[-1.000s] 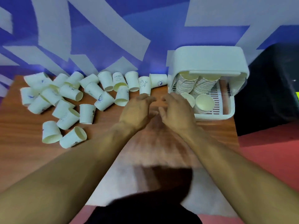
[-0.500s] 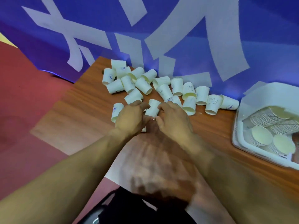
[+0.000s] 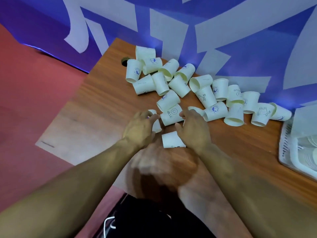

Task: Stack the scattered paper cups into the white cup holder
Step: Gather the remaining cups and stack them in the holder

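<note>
Nearest my wrists, between both hands, one near cup [image 3: 172, 140] lies on its side on the tabletop [image 3: 103, 109]. As far as I can see, neither hand grips it. My left hand [image 3: 139, 130] curls its fingers round a side cup [image 3: 157, 126] that is mostly hidden beneath them. My right hand [image 3: 193, 132] is half curled, with thumb and fingers set at the end of the HELLO cup [image 3: 172, 115], which lies on its side between the two hands. I cannot tell whether that cup is already pinched.

Step in hand, by my judgement: gather loose cups and nest them before carrying.
- Turn each cup so that all mouths face one way.
- Slide one base into the next mouth along a straight axis.
- Grip the wall lightly. Thin paper will likely crush or go oval, then jam.
- Keep the stack short. A long one may buckle in transit.

Beyond my fingertips, the scattered cups [image 3: 178, 86] lie in a loose band. Most are on their sides, several touch or lean on one another, and their mouths face varied directions.

Well apart to the right of my right hand stands the white cup holder [image 3: 285, 146], cut off by the edge of view. Stacked cups [image 3: 311, 158] sit inside it as nested rims. Their number cannot be read.
</note>
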Available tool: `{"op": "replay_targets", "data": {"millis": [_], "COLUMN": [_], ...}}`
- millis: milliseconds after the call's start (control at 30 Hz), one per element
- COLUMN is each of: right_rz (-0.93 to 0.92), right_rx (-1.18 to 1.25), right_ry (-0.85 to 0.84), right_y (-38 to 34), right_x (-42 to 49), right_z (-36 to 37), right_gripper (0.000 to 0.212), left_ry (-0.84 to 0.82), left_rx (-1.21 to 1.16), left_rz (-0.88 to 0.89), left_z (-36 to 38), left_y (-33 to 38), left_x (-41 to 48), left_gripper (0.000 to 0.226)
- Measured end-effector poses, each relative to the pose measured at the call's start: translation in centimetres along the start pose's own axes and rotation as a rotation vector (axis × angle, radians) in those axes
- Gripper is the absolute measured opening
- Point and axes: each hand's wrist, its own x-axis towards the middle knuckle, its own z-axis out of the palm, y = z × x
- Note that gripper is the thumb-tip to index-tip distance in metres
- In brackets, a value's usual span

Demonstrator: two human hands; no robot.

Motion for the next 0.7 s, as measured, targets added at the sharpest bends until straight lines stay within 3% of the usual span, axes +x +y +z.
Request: {"op": "replay_targets", "data": {"millis": [133,267,400,533,700], "right_rz": [0.057,0.150,0.188,0.204,0.189], "right_rx": [-0.025,-0.032,-0.021,-0.003,0.055], "right_ry": [-0.042,-0.087,-0.136,-0.153,-0.119], "right_y": [0.0,0.0,-0.1,-0.5,-1.0], "right_x": [1.1,2.6,3.9,4.5,4.5], "right_z": [0.9,1.9,2.8,3.5,3.9], "right_gripper": [0.040,0.047,0.053,0.047,0.038], "left_ry": [-0.016,0.027,0.060,-0.038,0.089], "left_rx": [0.039,-0.040,0.055,0.105,0.044], "left_rz": [0.046,0.026,0.100,0.142,0.086], "left_z": [1.3,1.7,1.4,1.3,1.3], "left_y": [-1.3,-2.1,-3.1,-3.7,-4.3], "left_x": [1.1,1.8,2.1,2.4,2.6], "left_gripper": [0.061,0.044,0.041,0.049,0.035]}}
